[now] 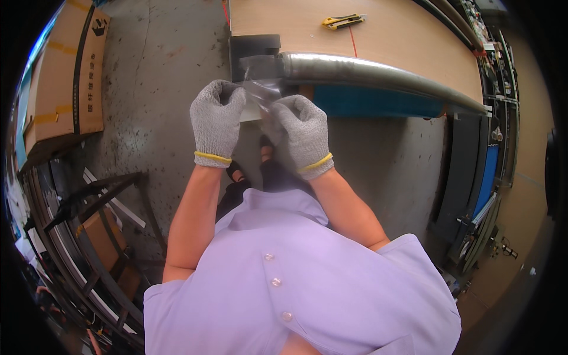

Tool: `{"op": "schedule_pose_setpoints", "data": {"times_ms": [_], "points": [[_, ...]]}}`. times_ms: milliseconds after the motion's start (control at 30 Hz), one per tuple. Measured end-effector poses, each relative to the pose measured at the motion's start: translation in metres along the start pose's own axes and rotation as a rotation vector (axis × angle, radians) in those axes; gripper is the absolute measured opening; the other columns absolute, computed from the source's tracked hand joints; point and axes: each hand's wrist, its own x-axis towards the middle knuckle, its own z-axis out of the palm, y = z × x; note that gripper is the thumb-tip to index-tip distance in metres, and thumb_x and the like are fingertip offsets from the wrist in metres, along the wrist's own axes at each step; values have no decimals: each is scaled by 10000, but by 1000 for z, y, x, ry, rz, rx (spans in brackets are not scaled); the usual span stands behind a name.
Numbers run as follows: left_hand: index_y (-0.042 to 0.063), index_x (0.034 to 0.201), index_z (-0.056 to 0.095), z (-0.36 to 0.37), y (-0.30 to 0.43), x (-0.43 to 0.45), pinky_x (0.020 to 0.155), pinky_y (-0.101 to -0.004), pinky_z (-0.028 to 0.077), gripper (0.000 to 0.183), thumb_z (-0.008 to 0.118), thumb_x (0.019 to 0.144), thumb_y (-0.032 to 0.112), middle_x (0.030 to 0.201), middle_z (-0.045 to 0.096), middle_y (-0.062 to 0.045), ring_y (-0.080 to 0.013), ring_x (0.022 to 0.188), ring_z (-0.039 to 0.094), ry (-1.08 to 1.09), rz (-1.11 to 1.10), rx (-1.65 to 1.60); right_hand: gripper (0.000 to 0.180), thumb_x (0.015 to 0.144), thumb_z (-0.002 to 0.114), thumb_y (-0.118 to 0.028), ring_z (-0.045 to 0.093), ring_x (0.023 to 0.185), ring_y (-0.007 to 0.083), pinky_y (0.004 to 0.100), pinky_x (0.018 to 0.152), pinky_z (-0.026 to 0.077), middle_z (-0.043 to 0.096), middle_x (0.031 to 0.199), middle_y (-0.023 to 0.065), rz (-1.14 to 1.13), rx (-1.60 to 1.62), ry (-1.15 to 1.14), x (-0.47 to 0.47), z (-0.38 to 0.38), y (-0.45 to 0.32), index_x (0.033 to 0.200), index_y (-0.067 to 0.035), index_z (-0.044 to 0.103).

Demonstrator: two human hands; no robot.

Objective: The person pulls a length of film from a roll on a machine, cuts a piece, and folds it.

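Both hands wear grey knit gloves with yellow cuffs. My left hand (218,120) pinches one side of a thin clear plastic film (265,90) between thumb and fingers. On the film's other side, my right hand (304,128) has its thumb and fingertips closed on it. The film spans between the hands, in front of the left end of a long shiny metal roller (355,70). A dark plate (255,45) lies at the table's corner by that roller end. Farther back on the wooden tabletop (408,40) lies a yellow and black utility knife (344,21).
A large cardboard box (66,66) stands at the left. Below it is a dark metal frame (100,202) with another carton. A blue roll (377,101) runs under the metal roller. Dark panels (459,168) and loaded shelves stand at the right.
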Motion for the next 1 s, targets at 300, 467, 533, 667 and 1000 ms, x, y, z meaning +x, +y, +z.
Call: {"op": "schedule_pose_setpoints", "data": {"times_ms": [300, 467, 533, 667, 1000], "points": [[-44, 998, 672, -36, -14, -3, 757, -264, 503, 183, 611, 905, 100, 903, 684, -81, -128, 793, 623, -188, -267, -282, 125, 886, 598, -78, 528, 529, 68, 210, 481, 409, 603, 666, 45, 327, 269, 6, 2, 10, -1, 888, 40, 639], [-58, 1010, 670, -10, -12, -16, 764, -265, 500, 227, 662, 862, 114, 910, 691, -88, -143, 827, 639, -257, -429, -684, 136, 892, 602, -89, 540, 543, 72, 209, 479, 420, 606, 668, 50, 291, 265, 24, 1, 10, 4, 902, 42, 637], [-64, 1009, 658, -7, -6, -12, 801, -275, 519, 209, 649, 872, 93, 909, 684, -86, -150, 835, 647, -291, -430, -665, 137, 893, 606, -90, 539, 539, 70, 208, 474, 420, 607, 670, 51, 287, 267, 30, 0, 9, 3, 907, 42, 637], [-47, 993, 658, -1, -2, -4, 794, -269, 521, 183, 651, 869, 88, 879, 675, -70, -139, 821, 642, -288, -387, -567, 134, 890, 612, -89, 536, 530, 67, 207, 467, 421, 611, 676, 50, 272, 254, 20, 0, 9, 2, 917, 40, 639], [-57, 890, 664, 2, -1, -4, 682, -271, 477, 188, 639, 825, 118, 737, 655, -85, -119, 690, 594, -200, -117, -217, 78, 859, 633, -40, 566, 596, 67, 218, 518, 453, 631, 699, 46, 70, 69, 116, 0, 4, -2, 880, 32, 656]]}}
